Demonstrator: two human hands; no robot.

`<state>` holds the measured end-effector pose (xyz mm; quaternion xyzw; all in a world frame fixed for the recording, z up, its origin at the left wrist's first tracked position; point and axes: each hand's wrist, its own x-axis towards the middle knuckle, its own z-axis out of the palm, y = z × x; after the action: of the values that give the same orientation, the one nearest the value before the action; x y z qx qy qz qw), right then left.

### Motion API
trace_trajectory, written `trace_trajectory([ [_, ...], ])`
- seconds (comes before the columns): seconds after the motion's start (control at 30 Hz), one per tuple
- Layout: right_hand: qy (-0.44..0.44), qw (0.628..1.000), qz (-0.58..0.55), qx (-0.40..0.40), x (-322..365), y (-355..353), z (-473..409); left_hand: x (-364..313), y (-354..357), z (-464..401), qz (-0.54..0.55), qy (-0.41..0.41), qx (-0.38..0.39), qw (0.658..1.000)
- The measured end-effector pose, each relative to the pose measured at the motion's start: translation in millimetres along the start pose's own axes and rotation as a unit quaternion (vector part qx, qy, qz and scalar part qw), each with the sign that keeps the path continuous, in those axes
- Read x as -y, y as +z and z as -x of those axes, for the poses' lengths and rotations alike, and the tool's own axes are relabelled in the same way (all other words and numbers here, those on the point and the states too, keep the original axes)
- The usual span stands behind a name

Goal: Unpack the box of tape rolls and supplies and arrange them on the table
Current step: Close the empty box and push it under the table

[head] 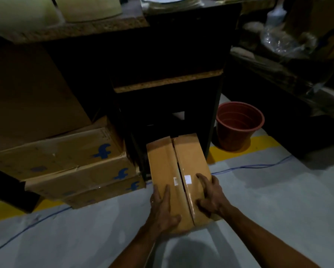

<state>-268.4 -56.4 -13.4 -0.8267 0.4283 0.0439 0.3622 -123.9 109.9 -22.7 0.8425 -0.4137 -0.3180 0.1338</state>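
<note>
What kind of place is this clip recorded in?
Probably a warehouse or stockroom: stacked cardboard cartons with blue logos, a yellow floor line painted on bare concrete, and a rough particleboard shelf unit.

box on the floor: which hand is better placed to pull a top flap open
Likely the right hand: its fingers curl on the box flap by the seam. The left hand lies flat.
</note>
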Motion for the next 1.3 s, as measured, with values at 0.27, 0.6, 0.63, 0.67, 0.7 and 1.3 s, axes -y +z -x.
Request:
trace_trajectory([
  [0.27, -0.145, 0.96, 0.24, 0.018, -40, 34, 29, -9, 37, 1, -0.233, 0.006, -0.013, 0.972],
  [0.6, -0.198, 0.942, 0.267, -0.051, -10, -15, -2, -21, -19, -12, -0.23, 0.049, -0.101, 0.967],
  [0.63, -0.199, 0.942, 0.256, -0.091, -3, -19, -9, -25, -30, -17, -0.237, 0.06, -0.13, 0.961],
  [0.67, -0.2, 0.938, 0.253, -0.13, 6, -22, -17, -27, -39, -23, -0.251, 0.073, -0.154, 0.953],
  [0.7, -0.194, 0.936, 0.254, -0.15, 14, -23, -25, -28, -45, -28, -0.262, 0.086, -0.165, 0.947],
  [1.3, -0.156, 0.967, 0.198, -0.022, 21, 14, -78, 2, -51, -81, -0.378, 0.088, -0.117, 0.914],
])
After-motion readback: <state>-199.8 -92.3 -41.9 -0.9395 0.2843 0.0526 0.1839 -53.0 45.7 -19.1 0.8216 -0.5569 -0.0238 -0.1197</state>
